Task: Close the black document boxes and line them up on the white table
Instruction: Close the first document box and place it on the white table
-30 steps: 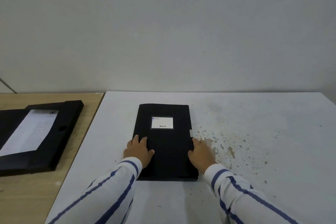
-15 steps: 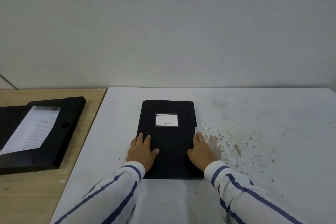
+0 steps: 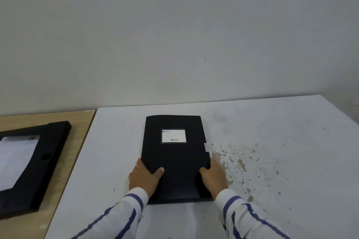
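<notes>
both hands grip the closed black document box (image 3: 175,158) by its long edges, near its near end. the left hand (image 3: 144,177) wraps the box's left edge, thumb lying on the lid and fingers tucked under the side out of sight. the right hand (image 3: 213,176) clamps the box's right edge the same way, thumb on top, fingers curled round the side. the sleeves are white with blue stripes. the box lies flat on the white table (image 3: 272,151), lid down, a white label (image 3: 173,136) on the half of the lid farther from the hands. just right of the box the table surface is speckled with brownish stains (image 3: 240,163). well left of the box, on a wooden table (image 3: 75,134) that touches the white one, a second black document box (image 3: 29,163) lies open with a sheet of white paper (image 3: 15,161) inside.
</notes>
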Demonstrator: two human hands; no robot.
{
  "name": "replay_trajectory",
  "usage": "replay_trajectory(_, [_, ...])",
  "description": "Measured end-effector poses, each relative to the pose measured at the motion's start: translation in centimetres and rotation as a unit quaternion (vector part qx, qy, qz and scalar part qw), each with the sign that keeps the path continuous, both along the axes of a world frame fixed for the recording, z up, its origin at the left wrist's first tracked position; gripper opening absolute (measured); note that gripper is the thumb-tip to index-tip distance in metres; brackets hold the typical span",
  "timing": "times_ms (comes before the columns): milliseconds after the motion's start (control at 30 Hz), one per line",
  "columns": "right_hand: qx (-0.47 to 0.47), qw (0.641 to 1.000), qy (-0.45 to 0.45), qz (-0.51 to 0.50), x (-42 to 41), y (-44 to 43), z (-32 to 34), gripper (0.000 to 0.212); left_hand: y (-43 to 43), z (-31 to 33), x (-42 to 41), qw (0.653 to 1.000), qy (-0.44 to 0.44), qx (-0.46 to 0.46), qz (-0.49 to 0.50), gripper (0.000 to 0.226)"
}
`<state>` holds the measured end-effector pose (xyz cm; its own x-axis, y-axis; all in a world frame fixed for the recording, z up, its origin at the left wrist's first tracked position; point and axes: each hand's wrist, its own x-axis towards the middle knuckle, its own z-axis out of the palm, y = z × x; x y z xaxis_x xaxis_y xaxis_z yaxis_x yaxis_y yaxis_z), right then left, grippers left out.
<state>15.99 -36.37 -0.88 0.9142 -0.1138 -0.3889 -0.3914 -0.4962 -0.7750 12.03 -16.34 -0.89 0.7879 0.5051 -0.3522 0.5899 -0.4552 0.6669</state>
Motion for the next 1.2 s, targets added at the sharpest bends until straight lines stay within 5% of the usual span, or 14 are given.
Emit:
replay_trajectory(667, [-0.059, 0.997, -0.045, 0.000, 17.4, -23.8, 0.4, 0.023, -23.7, 0.2, 17.6, 0.999, -0.003, -0.044, -0.012, 0.078])
replay_trajectory(1200, [-0.066, 0.996, -0.046, 0.034, 21.8, -27.4, -1.1, 0.021, -28.3, -0.8, 20.6, 0.999, 0.034, 0.010, 0.015, 0.085])
